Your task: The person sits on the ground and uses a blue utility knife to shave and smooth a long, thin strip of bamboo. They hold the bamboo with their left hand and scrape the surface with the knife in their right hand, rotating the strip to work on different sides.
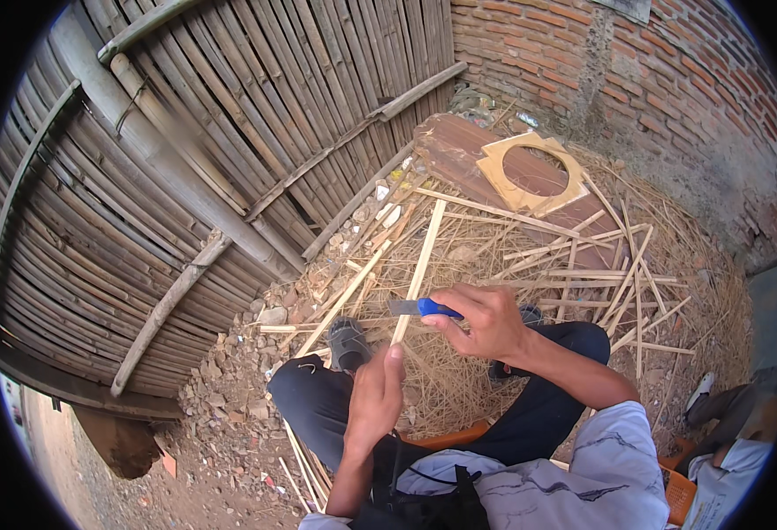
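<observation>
My left hand (376, 390) is closed around the near end of a pale, flat wooden strip (426, 254), which slants up and away from me. In my right hand (485, 320) is a knife with a blue handle (438, 307), gripped between thumb and fingers. Its wide grey blade (401, 307) points left and lies across the strip, a short way beyond my left thumb. Whether the edge bites into the wood cannot be made out.
Several loose strips (622, 281) lie crisscrossed on straw at the right. Beyond sits a brown board (459, 150) bearing a tan panel with a round hole (505, 187). A bamboo wall (256, 97) rises left, a brick wall (547, 53) behind. Another person (731, 442) sits at far right.
</observation>
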Demonstrator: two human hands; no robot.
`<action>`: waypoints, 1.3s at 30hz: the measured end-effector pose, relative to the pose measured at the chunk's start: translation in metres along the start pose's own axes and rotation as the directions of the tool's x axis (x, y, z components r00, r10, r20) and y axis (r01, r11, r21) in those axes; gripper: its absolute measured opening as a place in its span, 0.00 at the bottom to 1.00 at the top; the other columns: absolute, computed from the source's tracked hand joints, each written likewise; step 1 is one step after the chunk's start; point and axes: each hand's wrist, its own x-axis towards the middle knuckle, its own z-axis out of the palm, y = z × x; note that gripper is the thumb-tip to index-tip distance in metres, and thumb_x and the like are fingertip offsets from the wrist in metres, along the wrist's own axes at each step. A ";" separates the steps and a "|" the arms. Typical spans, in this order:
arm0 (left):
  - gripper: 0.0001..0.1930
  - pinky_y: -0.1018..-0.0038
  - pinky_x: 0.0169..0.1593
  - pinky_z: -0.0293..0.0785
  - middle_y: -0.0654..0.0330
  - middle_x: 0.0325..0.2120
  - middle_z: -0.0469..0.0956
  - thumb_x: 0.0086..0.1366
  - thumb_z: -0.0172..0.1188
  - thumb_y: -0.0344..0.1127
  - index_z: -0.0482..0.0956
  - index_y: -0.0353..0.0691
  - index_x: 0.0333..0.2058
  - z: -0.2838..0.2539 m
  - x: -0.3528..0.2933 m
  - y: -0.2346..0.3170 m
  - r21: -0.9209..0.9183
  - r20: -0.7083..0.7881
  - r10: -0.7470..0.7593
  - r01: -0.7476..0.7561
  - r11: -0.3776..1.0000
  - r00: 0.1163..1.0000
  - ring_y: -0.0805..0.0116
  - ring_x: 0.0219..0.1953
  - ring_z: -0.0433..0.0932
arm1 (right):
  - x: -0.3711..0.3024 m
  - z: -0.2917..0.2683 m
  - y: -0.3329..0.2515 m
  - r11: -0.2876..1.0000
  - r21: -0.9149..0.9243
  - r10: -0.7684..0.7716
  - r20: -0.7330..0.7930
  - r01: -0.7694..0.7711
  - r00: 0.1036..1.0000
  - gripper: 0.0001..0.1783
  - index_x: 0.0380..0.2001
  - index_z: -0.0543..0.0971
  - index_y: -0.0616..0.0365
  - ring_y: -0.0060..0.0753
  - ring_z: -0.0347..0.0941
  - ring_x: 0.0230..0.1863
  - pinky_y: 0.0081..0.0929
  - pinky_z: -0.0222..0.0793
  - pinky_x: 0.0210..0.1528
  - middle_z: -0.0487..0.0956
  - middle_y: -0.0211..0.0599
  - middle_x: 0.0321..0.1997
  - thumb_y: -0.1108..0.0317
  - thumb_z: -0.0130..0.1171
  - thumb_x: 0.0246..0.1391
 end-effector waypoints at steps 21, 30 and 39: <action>0.20 0.54 0.32 0.69 0.46 0.20 0.73 0.87 0.48 0.44 0.77 0.31 0.42 -0.006 -0.009 -0.007 0.010 -0.036 -0.003 0.004 1.000 0.999 0.44 0.23 0.74 | 0.001 0.001 0.003 0.999 0.031 0.013 -0.039 -0.012 0.999 0.16 0.46 0.87 0.57 0.42 0.88 0.31 0.35 0.81 0.29 0.90 0.40 0.39 0.58 0.74 0.64; 0.18 0.51 0.29 0.69 0.43 0.19 0.73 0.86 0.50 0.42 0.78 0.32 0.43 0.004 -0.003 0.002 0.062 -0.086 0.025 -0.020 0.998 0.996 0.37 0.22 0.77 | 0.000 -0.002 0.006 0.999 -0.022 0.034 -0.010 -0.035 0.999 0.15 0.44 0.88 0.58 0.41 0.87 0.29 0.34 0.80 0.28 0.90 0.41 0.37 0.59 0.75 0.63; 0.21 0.57 0.30 0.69 0.50 0.18 0.72 0.87 0.49 0.44 0.78 0.32 0.39 -0.013 -0.030 -0.010 0.079 -0.006 -0.045 0.045 0.996 0.999 0.52 0.20 0.76 | 0.025 -0.053 0.054 0.964 -0.048 0.239 -0.282 -0.263 0.929 0.16 0.45 0.88 0.64 0.41 0.88 0.31 0.33 0.80 0.33 0.90 0.48 0.36 0.60 0.71 0.68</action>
